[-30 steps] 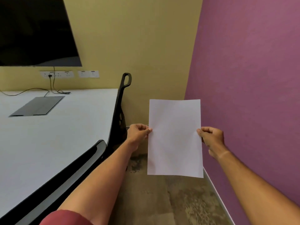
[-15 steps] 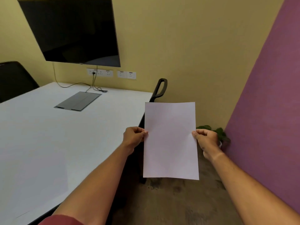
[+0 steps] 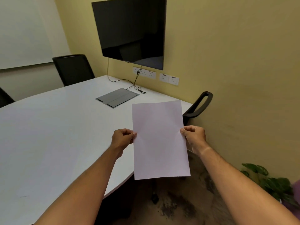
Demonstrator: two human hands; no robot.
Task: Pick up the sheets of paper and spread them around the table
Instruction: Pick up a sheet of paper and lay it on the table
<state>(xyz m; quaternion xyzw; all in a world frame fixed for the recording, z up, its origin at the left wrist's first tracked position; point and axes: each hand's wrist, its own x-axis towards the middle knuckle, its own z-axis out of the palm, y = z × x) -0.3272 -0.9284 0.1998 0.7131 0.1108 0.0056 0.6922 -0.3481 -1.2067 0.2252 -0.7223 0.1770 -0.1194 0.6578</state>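
Observation:
I hold a white sheet of paper [image 3: 159, 140] upright in front of me, over the right edge of the white table [image 3: 53, 137]. My left hand [image 3: 123, 138] pinches the sheet's left edge and my right hand [image 3: 194, 134] pinches its right edge, both about halfway up. It looks like one sheet; whether more lie behind it is hidden. No other sheets show on the table.
A grey cable panel [image 3: 117, 97] is set into the table near the wall, with cables running up to wall sockets [image 3: 144, 73] under a black screen [image 3: 131, 31]. A black chair armrest [image 3: 198, 104] stands right of the table, another chair [image 3: 73, 69] at the far side, a plant [image 3: 269, 182] low right.
My view has swung left from the purple wall toward the table and screen. The sheet, held the same way in both hands, now hangs over the table's right edge.

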